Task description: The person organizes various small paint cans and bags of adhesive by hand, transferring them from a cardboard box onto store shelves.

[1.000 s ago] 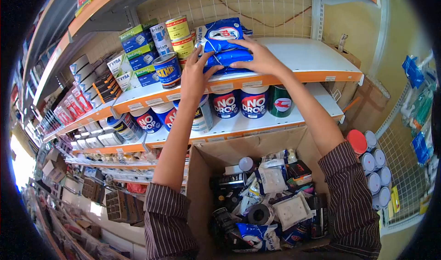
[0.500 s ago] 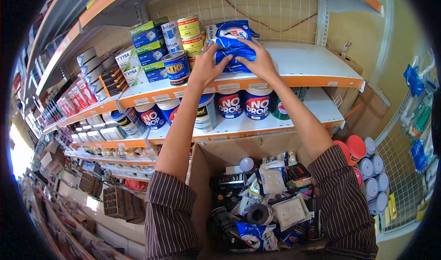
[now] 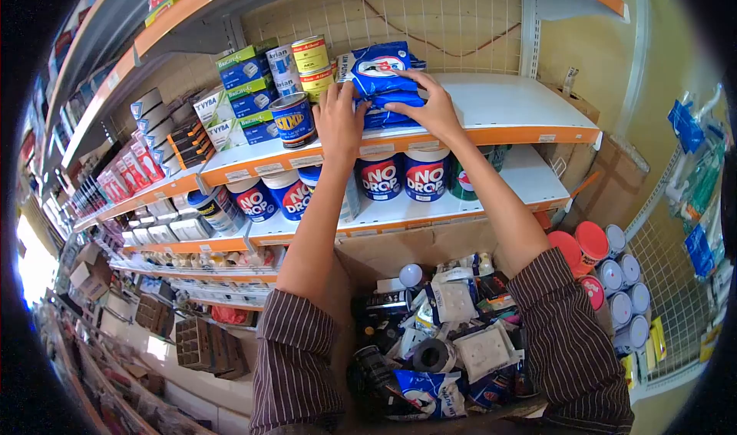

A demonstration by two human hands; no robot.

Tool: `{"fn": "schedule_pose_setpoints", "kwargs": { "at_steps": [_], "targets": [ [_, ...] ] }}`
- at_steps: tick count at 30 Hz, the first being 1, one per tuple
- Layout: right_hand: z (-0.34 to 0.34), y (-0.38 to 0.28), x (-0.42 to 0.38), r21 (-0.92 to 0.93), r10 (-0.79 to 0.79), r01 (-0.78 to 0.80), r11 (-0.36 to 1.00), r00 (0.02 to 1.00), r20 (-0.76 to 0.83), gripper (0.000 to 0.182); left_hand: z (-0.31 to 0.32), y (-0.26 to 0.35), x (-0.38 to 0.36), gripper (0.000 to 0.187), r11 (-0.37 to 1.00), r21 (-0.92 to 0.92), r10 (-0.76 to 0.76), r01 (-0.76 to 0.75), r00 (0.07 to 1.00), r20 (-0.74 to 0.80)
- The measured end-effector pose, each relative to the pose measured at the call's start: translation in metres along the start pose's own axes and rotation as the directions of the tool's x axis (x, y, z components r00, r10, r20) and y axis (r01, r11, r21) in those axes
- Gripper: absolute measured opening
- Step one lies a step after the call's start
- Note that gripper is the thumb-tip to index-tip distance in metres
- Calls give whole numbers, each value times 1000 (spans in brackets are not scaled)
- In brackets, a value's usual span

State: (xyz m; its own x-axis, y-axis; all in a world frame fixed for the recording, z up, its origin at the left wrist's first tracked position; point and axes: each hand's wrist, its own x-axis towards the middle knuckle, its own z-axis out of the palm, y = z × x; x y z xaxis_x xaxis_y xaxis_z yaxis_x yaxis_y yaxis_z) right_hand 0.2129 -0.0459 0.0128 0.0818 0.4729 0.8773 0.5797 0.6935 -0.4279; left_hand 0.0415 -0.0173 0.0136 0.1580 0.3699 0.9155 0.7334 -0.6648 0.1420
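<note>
A stack of blue plastic packets (image 3: 382, 65) lies on the upper white shelf, right of the yellow cans (image 3: 310, 54). At the left side of the stack is my left hand (image 3: 338, 122), its fingers pointing up and close together against the packets. My right hand (image 3: 431, 109) rests at the right side, thumb and fingers apart, touching the packets. A dark blue can (image 3: 293, 120) stands just left of my left hand. The undersides of the packets are partly hidden by my fingers.
Below my arms sits an open cardboard box (image 3: 422, 243) of mixed packets and a tape roll (image 3: 434, 355). NO DROP tubs (image 3: 427, 175) line the lower shelf (image 3: 530, 185). Boxes (image 3: 249, 72) stand at the left; round tubs (image 3: 592, 239) are stacked at the right.
My left hand has shifted from the front of the packets to their left side. My right hand has moved slightly down, its fingers more spread. The view has shifted slightly.
</note>
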Motion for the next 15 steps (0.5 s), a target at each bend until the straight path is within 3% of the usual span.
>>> {"fn": "schedule_pose_setpoints", "kwargs": {
  "at_steps": [3, 10, 15],
  "targets": [
    [0, -3, -1, 76, 76, -76, 994, 997, 5, 55, 1, -2, -5, 35, 1000, -4, 14, -14, 995, -100],
    [-5, -9, 1, 121, 175, -176, 977, 984, 19, 43, -8, -10, -15, 35, 988, -155, -21, 17, 1000, -22],
    [-5, -7, -1, 136, 169, -160, 978, 984, -59, 40, -15, -8, -24, 30, 982, -191, -4, -16, 995, -102]
  ]
}}
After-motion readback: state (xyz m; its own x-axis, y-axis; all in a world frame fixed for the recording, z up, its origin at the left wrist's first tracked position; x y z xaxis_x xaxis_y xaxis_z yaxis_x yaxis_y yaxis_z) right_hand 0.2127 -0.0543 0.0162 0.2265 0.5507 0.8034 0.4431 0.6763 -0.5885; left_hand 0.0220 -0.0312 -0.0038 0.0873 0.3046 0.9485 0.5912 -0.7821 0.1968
